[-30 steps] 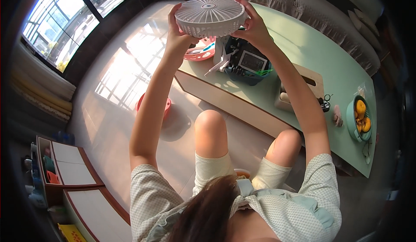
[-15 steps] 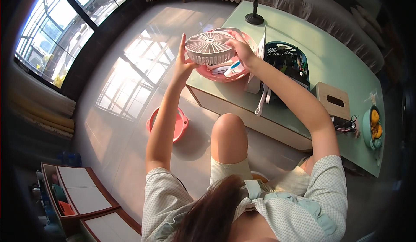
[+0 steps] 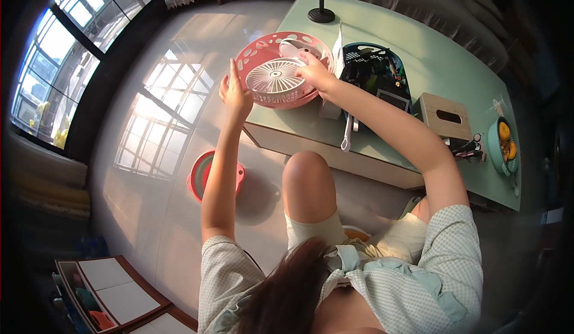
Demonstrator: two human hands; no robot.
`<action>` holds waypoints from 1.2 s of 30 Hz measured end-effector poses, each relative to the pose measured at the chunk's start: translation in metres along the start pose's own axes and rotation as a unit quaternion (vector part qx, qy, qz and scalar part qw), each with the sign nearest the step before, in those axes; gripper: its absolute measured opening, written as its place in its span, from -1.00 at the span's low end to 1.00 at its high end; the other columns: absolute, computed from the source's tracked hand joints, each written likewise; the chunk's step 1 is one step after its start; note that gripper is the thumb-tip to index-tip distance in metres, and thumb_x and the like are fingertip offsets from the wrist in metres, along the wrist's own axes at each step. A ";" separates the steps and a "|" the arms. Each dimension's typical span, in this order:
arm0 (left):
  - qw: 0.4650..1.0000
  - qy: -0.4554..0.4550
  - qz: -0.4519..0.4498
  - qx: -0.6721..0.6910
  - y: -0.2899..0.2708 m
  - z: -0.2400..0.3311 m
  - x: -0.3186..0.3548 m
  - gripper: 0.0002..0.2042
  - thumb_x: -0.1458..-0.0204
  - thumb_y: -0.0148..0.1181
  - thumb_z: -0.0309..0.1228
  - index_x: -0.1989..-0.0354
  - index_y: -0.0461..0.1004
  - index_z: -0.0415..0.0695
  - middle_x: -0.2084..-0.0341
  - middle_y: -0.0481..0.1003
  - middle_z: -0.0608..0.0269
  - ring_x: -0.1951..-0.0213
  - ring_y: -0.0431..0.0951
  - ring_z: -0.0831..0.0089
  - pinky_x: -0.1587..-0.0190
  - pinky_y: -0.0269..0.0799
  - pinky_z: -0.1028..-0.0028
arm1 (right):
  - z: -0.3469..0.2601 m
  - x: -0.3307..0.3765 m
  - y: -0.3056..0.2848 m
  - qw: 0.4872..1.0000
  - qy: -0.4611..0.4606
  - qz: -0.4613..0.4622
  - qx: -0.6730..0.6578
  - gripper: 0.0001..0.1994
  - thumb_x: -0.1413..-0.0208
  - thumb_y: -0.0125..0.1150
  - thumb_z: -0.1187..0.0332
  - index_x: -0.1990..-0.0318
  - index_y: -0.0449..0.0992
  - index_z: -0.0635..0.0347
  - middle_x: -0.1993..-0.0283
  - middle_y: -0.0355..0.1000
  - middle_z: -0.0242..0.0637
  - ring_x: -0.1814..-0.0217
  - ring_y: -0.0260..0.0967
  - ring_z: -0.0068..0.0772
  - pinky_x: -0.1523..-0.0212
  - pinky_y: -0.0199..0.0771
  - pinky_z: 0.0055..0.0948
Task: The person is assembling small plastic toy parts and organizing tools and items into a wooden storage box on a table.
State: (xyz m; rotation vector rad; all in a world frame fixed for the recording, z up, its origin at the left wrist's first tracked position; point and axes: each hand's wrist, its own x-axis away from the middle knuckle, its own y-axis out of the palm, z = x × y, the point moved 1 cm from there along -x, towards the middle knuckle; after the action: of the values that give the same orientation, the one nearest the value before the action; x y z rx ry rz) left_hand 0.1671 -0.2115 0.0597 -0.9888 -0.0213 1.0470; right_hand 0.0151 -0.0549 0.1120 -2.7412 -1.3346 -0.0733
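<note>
A round pale-pink fan [image 3: 275, 75] with a spoked grille lies tilted inside a pink basket [image 3: 257, 46] with oval holes in its wall. My right hand [image 3: 317, 74] reaches over the basket's right side, its fingers closed on the fan's right edge. At the basket's left wall, my left hand [image 3: 237, 95] has its fingers raised and apart; whether it presses on the wall I cannot tell. Behind the fan a white item [image 3: 291, 48] shows in the basket. The fan mostly covers whatever else lies under it.
The basket stands at the left end of a pale green table [image 3: 371, 32]. Right of it are a dark basket [image 3: 376, 74] of small items, a wooden tissue box [image 3: 445, 116] and a green bowl [image 3: 497, 145] of orange fruit. A red-rimmed basin [image 3: 200, 181] is on the floor.
The fan has come down from above the basket into it. My left hand has let go of the fan and moved to the basket's left side; my right hand stays on the fan.
</note>
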 end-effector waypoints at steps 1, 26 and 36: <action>0.998 0.034 0.012 0.046 -0.002 0.013 0.002 -0.19 0.15 0.01 -0.64 -0.40 0.00 0.05 -0.14 0.34 0.05 -0.25 0.15 -0.02 -0.32 -0.07 0.07 | 0.003 -0.002 -0.011 0.995 -0.053 0.019 0.082 -0.27 0.05 0.12 0.50 -0.35 0.06 0.31 -0.39 0.07 -0.01 -0.34 0.14 -0.26 -0.26 0.15 -0.39; 0.905 0.294 -0.070 0.301 0.024 0.363 0.169 -0.51 0.01 0.11 -0.55 -0.18 0.32 -0.13 -0.08 0.42 0.13 -0.14 0.34 0.21 -0.21 0.19 0.30 | -0.008 0.263 -0.243 0.978 -0.202 0.012 -0.056 -0.55 -0.13 0.15 0.40 -0.20 0.32 0.11 -0.14 0.29 -0.20 -0.10 0.28 -0.44 -0.13 0.32 -0.45; 0.906 0.327 -0.154 0.221 0.089 0.422 0.217 -0.68 -0.01 0.13 -0.42 0.01 0.49 0.01 0.09 0.51 0.20 -0.02 0.42 0.12 -0.09 0.33 0.27 | -0.008 0.389 -0.388 0.974 -0.161 0.157 0.041 -0.69 -0.25 -0.04 0.31 -0.08 0.47 0.10 -0.03 0.46 -0.47 -0.04 0.38 -0.65 -0.05 0.31 -0.60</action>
State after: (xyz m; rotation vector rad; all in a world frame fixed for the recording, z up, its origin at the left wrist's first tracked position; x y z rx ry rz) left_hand 0.0317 0.2419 0.1566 -0.8384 0.5741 0.3632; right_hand -0.0504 0.4863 0.1763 -2.9388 -0.9130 0.4550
